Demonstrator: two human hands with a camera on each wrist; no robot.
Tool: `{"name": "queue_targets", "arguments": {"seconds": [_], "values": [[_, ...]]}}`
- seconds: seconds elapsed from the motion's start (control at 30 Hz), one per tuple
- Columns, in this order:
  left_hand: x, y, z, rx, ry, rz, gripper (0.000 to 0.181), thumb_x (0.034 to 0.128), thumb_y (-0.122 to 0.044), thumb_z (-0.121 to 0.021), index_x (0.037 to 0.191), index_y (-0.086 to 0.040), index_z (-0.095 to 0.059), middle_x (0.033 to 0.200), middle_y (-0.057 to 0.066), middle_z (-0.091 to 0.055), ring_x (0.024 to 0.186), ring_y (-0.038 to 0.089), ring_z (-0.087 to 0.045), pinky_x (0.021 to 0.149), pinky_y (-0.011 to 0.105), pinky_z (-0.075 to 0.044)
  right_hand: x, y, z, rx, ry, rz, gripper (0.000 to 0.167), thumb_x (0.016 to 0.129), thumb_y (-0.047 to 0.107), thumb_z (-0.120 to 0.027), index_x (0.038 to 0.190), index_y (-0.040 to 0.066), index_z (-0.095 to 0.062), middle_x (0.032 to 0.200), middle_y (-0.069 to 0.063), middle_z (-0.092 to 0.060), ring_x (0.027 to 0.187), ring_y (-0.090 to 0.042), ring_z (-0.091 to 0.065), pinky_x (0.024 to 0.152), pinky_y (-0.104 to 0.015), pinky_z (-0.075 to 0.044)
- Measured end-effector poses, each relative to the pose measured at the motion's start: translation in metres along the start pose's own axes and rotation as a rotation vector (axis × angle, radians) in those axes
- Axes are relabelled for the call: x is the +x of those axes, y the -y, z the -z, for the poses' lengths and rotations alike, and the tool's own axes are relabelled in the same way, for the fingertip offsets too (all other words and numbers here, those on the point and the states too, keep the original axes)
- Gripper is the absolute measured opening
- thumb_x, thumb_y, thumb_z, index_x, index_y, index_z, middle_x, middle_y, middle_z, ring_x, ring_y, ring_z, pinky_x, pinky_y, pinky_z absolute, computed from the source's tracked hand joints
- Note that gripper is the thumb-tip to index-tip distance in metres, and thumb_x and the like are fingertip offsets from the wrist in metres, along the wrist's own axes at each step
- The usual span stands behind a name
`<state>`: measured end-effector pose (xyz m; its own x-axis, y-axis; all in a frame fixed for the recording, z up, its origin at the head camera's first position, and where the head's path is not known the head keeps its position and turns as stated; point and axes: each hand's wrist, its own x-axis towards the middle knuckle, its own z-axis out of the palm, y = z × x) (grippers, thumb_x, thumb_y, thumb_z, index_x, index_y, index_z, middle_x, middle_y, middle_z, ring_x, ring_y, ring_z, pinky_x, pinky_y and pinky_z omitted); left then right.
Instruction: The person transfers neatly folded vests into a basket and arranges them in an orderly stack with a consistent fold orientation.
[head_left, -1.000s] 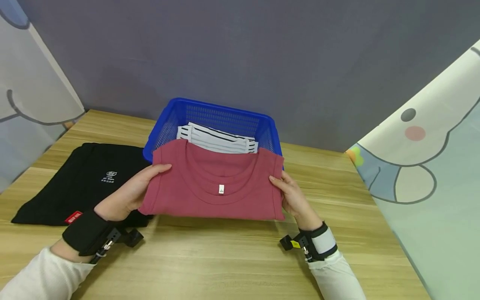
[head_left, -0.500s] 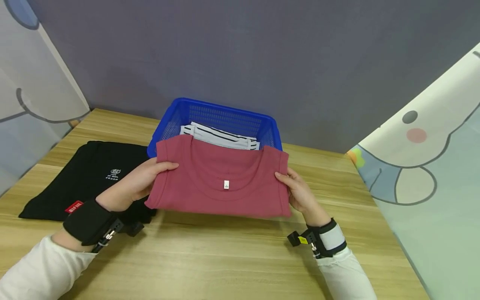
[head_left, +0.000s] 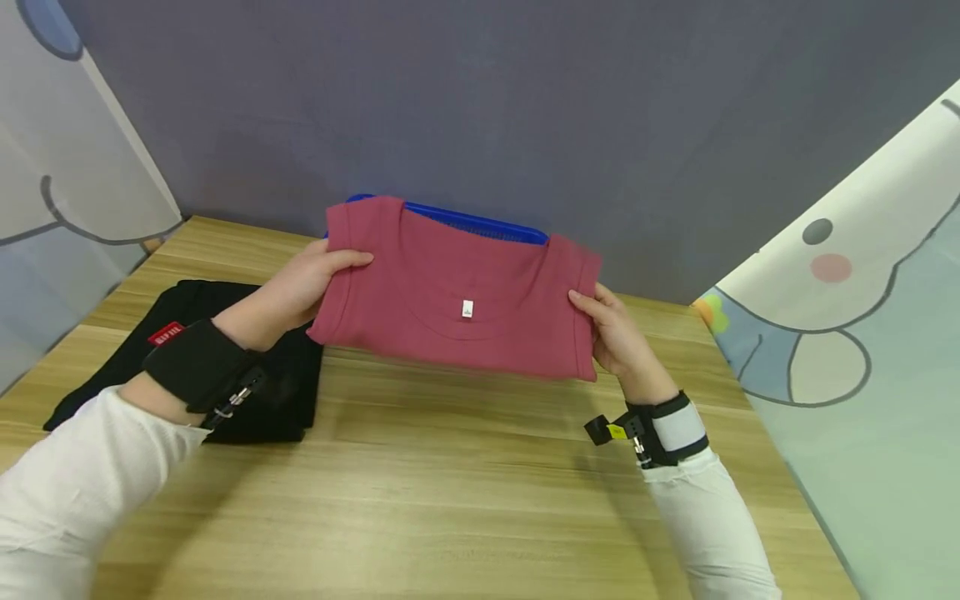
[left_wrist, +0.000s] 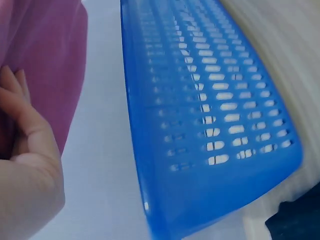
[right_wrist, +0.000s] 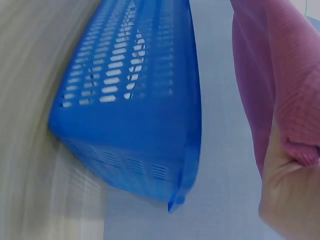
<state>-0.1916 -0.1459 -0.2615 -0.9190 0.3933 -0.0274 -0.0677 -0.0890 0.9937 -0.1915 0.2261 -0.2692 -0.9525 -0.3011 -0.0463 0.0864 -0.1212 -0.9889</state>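
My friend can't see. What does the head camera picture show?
A left hand and right hand hold up a pink top, mostly hiding a blue basket; black cloth lies on the wood-grained table at left.

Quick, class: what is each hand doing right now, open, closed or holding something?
Left hand: holding one side of the folded pink shirt.
Right hand: holding its opposite side.

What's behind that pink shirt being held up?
A blue basket, mostly its far rim showing from the head view, and a grey wall. The pink shirt hides whatever the basket holds there.
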Motion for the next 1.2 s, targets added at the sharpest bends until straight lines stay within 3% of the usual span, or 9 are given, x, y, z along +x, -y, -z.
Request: {"name": "queue_targets", "arguments": {"seconds": [0.1,0.3,0.57,0.73,0.83,0.97,1.2], "values": [[0.015,-0.006,-0.002,-0.001,-0.049,-0.007,0.03,0.0986,-0.023,-0.048,0.125,-0.008,-0.045,0.099,-0.005,-0.063,0.084,0.008,-0.066,0.072,0.024,-0.055,0.01,0.007,0.001,0.002,-0.026,0.001,0.029,0.102,0.013,-0.039,0.13,0.014,-0.045,0.098,0.003,-0.064,0.083,-0.01,-0.066,0.07,-0.026,-0.056],[0.047,-0.02,-0.006,0.106,-0.15,0.003,0.034,0.0977,-0.024,-0.048,0.126,-0.006,-0.047,0.093,-0.007,-0.064,0.079,0.006,-0.064,0.07,0.022,-0.053,0.03,0.021,0.002,-0.057,-0.104,0.003,0.047,0.102,0.019,-0.04,0.147,0.011,-0.031,0.111,0.001,-0.054,0.093,-0.01,-0.06,0.074,-0.026,-0.054],[0.078,-0.036,0.0,0.155,-0.244,0.003,0.038,0.095,-0.029,-0.052,0.127,-0.007,-0.051,0.093,-0.008,-0.061,0.08,0.006,-0.059,0.069,0.02,-0.051,0.056,0.033,-0.002,-0.06,-0.193,0.013,0.048,0.101,0.021,-0.042,0.147,0.014,-0.032,0.114,0.003,-0.051,0.098,-0.01,-0.055,0.078,-0.024,-0.051],[0.089,-0.036,0.01,0.132,-0.24,-0.015,0.037,0.0952,-0.029,-0.053,0.125,-0.007,-0.051,0.092,-0.008,-0.061,0.079,0.006,-0.061,0.067,0.019,-0.051,0.073,0.039,-0.008,-0.006,-0.247,0.039,0.045,0.1,0.019,-0.044,0.144,0.012,-0.036,0.11,0.003,-0.052,0.097,-0.011,-0.054,0.08,-0.026,-0.047],[0.094,-0.031,0.017,0.196,-0.222,-0.029,0.042,0.096,-0.029,-0.052,0.13,-0.005,-0.048,0.095,-0.008,-0.061,0.08,0.005,-0.061,0.069,0.019,-0.051,0.084,0.039,-0.013,0.022,-0.288,0.036,0.043,0.099,0.018,-0.045,0.141,0.012,-0.04,0.108,0.002,-0.053,0.094,-0.011,-0.054,0.08,-0.027,-0.047],[0.098,-0.026,0.022,0.276,-0.222,-0.028,0.048,0.0966,-0.029,-0.052,0.136,-0.003,-0.045,0.097,-0.009,-0.059,0.082,0.003,-0.06,0.071,0.018,-0.05,0.099,0.033,-0.02,0.017,-0.329,0.023,0.042,0.099,0.018,-0.046,0.14,0.012,-0.042,0.109,0.001,-0.054,0.094,-0.013,-0.054,0.083,-0.03,-0.045],[0.1,-0.025,0.024,0.267,-0.265,0.001,0.048,0.096,-0.03,-0.053,0.136,-0.005,-0.046,0.098,-0.009,-0.058,0.084,0.003,-0.059,0.072,0.019,-0.049,0.113,0.024,-0.026,-0.047,-0.371,0.015,0.038,0.098,0.017,-0.048,0.135,0.009,-0.047,0.101,0.002,-0.055,0.088,-0.011,-0.055,0.079,-0.03,-0.045]]}}
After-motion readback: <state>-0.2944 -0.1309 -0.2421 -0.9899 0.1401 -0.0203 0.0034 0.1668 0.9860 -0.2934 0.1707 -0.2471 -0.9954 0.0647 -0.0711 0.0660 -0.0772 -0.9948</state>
